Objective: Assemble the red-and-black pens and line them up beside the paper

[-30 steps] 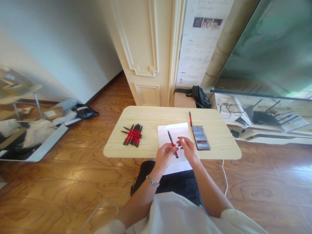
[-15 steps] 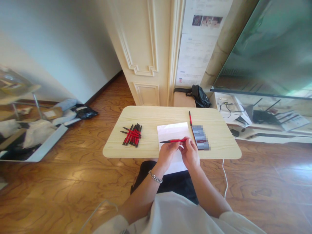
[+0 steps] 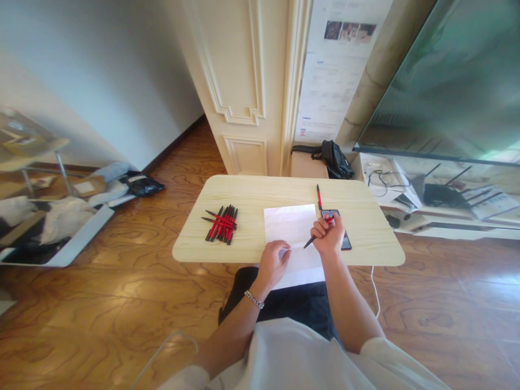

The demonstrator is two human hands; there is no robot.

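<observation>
My right hand (image 3: 328,236) is closed around a red and black pen (image 3: 310,241), its tip pointing down-left onto a white sheet of paper (image 3: 290,226). My left hand (image 3: 274,262) rests on the lower left part of that sheet, fingers curled against the paper and holding nothing. A dark phone (image 3: 344,240) lies just right of the sheet, partly under my right hand. A single red pen (image 3: 319,196) lies above the phone. A pile of several red and black pens (image 3: 221,223) sits on the left part of the light wooden table (image 3: 244,195).
A black bag (image 3: 332,158) sits on a box beyond the table's far edge. A white cable (image 3: 376,292) hangs at the table's right front. Low shelf with routers and cables at right. Clutter and a white tray lie on the wooden floor at left.
The pen was held between both hands, turning from upright to crosswise. Now my right hand alone grips it, tip down on the paper, and my left hand has dropped onto the sheet.
</observation>
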